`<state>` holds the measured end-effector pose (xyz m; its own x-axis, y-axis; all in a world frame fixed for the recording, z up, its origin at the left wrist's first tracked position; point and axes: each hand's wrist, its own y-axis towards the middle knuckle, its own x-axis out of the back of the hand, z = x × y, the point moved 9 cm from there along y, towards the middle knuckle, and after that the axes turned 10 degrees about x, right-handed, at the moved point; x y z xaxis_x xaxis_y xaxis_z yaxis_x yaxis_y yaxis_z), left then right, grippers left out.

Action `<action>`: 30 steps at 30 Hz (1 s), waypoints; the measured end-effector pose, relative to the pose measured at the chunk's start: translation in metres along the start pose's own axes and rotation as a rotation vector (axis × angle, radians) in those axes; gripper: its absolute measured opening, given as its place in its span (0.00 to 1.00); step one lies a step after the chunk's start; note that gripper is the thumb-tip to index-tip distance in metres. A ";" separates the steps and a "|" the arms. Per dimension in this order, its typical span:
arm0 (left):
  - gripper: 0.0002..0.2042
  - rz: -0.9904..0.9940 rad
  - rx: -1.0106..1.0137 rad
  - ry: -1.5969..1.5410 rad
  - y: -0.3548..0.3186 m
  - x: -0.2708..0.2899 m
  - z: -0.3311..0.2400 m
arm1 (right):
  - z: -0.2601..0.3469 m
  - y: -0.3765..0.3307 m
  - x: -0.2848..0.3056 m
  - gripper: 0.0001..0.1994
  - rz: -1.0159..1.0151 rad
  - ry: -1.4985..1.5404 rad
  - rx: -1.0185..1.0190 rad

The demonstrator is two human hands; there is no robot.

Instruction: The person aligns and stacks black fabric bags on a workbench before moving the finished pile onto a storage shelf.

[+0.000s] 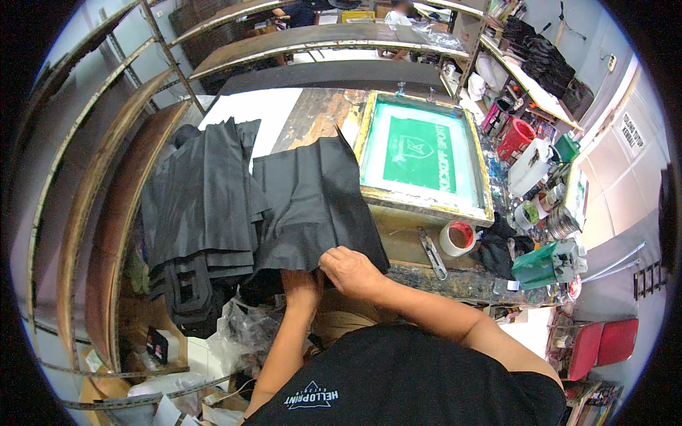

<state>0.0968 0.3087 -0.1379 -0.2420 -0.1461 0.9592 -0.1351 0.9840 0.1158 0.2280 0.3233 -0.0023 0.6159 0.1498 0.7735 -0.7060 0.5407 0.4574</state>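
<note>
Black fabric piece [312, 206]: matte, roughly rectangular, lightly creased, lying flat on the worn wooden desk [320, 113] just left of a wood-framed printing screen [423, 153] with a green stencil. Long axis running from the near desk edge away toward the far end, top corner pointing at the screen frame. Right hand [352, 270] pinching the near hem; left hand [302, 287] partly tucked under the same hem, grip impossible to tell. Stack of black fabric [202, 206] alongside at left. Curved racks [92, 206] around a crowded workshop.
</note>
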 end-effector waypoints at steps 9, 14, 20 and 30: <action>0.25 -0.169 -0.026 -0.155 0.077 0.014 -0.009 | -0.003 -0.011 -0.005 0.07 -0.040 0.016 -0.031; 0.22 -0.176 -0.023 -0.183 0.090 0.011 -0.014 | -0.004 -0.009 -0.002 0.07 -0.069 0.049 -0.042; 0.19 -0.181 -0.011 -0.208 0.089 0.009 -0.016 | -0.009 -0.006 0.009 0.06 -0.131 0.074 -0.086; 0.14 0.118 0.140 -0.212 0.036 0.045 -0.016 | -0.026 0.012 0.049 0.05 -0.295 0.104 -0.155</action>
<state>0.0965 0.3392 -0.0862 -0.4575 -0.0636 0.8870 -0.2219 0.9741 -0.0446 0.2587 0.3591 0.0293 0.8237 0.0475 0.5650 -0.4352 0.6918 0.5762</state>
